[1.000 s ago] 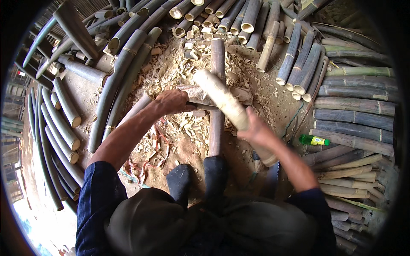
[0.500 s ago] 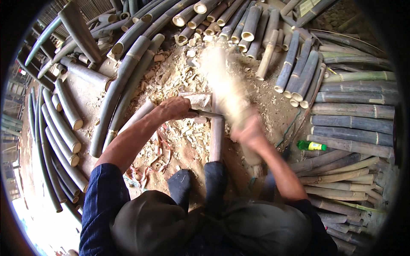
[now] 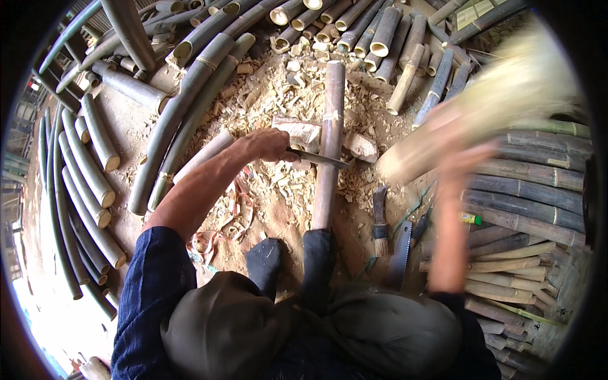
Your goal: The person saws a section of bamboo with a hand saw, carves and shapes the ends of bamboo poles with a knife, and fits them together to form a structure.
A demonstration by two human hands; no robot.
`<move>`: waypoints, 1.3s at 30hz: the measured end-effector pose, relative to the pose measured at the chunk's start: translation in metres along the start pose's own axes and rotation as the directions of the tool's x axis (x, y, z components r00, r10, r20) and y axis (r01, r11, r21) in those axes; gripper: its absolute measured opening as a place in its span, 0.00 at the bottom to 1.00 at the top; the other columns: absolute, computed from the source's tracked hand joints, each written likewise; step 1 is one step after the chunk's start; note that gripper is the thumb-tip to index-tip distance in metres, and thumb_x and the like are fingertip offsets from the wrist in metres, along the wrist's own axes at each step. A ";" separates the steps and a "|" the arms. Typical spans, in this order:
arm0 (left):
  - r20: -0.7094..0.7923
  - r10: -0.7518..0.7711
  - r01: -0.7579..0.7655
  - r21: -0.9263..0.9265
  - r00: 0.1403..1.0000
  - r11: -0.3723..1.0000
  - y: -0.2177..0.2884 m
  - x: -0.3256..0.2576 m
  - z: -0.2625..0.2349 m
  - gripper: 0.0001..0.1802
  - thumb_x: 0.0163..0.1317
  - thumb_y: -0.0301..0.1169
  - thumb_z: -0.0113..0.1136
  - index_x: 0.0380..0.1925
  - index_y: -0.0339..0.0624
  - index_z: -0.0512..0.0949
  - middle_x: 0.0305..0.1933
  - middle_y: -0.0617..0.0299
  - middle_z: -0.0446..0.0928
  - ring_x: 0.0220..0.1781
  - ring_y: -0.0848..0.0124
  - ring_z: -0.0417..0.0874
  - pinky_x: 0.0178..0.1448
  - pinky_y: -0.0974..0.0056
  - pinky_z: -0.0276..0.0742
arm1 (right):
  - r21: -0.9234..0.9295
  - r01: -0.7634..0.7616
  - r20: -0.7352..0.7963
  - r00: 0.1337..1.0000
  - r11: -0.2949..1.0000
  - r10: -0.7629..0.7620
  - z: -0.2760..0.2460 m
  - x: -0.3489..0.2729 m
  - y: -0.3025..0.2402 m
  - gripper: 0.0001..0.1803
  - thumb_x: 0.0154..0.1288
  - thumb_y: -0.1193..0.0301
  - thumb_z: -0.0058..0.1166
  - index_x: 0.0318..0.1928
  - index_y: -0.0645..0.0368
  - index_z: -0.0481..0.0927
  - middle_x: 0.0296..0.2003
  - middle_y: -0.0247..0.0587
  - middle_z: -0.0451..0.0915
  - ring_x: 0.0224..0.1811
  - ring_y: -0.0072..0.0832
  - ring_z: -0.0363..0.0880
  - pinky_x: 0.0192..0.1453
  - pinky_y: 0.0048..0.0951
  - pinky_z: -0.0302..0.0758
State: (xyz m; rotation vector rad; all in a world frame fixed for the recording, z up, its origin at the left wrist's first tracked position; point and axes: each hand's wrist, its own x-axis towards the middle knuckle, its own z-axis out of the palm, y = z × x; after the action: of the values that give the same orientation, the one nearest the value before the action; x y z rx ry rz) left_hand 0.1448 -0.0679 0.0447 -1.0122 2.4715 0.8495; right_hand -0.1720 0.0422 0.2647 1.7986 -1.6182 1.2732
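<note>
My left hand (image 3: pixel 269 145) is closed around the handle end of a knife. The knife's dark blade (image 3: pixel 322 159) lies across a bamboo pole (image 3: pixel 329 126). That pole runs away from my right foot, over pale wooden blocks (image 3: pixel 361 147). My right hand (image 3: pixel 457 166), smeared by motion, is wrapped around a thick pale wooden club (image 3: pixel 421 142). The club is raised to the right, apart from the knife and the pole, and its far end is badly blurred.
Wood chips (image 3: pixel 285 196) cover the ground. A handsaw (image 3: pixel 399 256) and a short brush-like tool (image 3: pixel 380 221) lie right of my feet. Bamboo poles are stacked at right (image 3: pixel 525 190) and left (image 3: pixel 92 177), with more at the back. A bottle (image 3: pixel 470 218) lies by the right stack.
My right hand has swung the club up and to the right, uncovering the pole's far part, the handsaw and the brush-like tool. My left hand keeps the knife across the pole.
</note>
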 end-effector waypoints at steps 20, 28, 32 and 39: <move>0.170 0.050 0.013 -0.348 0.984 0.937 0.001 0.006 0.010 0.28 0.71 0.59 0.58 0.34 0.46 0.88 0.21 0.70 0.76 0.20 0.76 0.70 0.25 0.63 0.68 | -0.042 -0.348 0.834 0.503 0.937 0.225 0.019 -0.147 -0.022 0.50 0.56 0.55 0.74 0.69 0.71 0.63 0.63 0.59 0.68 0.62 0.44 0.68 0.67 0.40 0.65; 0.418 -0.035 0.153 -0.253 0.908 0.955 -0.008 0.012 -0.008 0.20 0.67 0.49 0.70 0.42 0.41 0.87 0.32 0.63 0.85 0.28 0.77 0.79 0.32 0.66 0.78 | 0.073 -0.747 0.864 0.378 0.661 0.332 -0.034 -0.052 0.032 0.53 0.49 0.65 0.76 0.73 0.66 0.61 0.57 0.50 0.78 0.55 0.38 0.82 0.63 0.40 0.82; 0.307 -0.022 0.036 -0.040 0.951 0.999 0.007 0.001 -0.041 0.13 0.67 0.43 0.70 0.37 0.45 0.87 0.29 0.63 0.83 0.28 0.70 0.80 0.31 0.60 0.77 | 0.324 -0.905 0.767 0.422 0.277 0.483 -0.042 -0.044 0.024 0.38 0.54 0.67 0.65 0.65 0.65 0.67 0.46 0.49 0.81 0.40 0.34 0.85 0.44 0.36 0.86; -0.113 0.010 0.027 0.322 0.994 0.947 0.023 -0.030 -0.002 0.17 0.79 0.36 0.53 0.28 0.44 0.78 0.16 0.67 0.66 0.18 0.79 0.65 0.16 0.67 0.64 | 0.204 -0.978 0.735 0.187 0.051 0.652 -0.061 -0.088 0.041 0.25 0.59 0.64 0.66 0.51 0.66 0.74 0.35 0.48 0.82 0.30 0.34 0.84 0.34 0.37 0.85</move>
State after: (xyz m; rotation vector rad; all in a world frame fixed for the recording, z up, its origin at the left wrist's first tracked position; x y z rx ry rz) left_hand 0.1489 -0.0404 0.0707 -0.9726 2.5852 0.3719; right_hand -0.2242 0.1292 0.2121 1.3184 -3.1985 2.3287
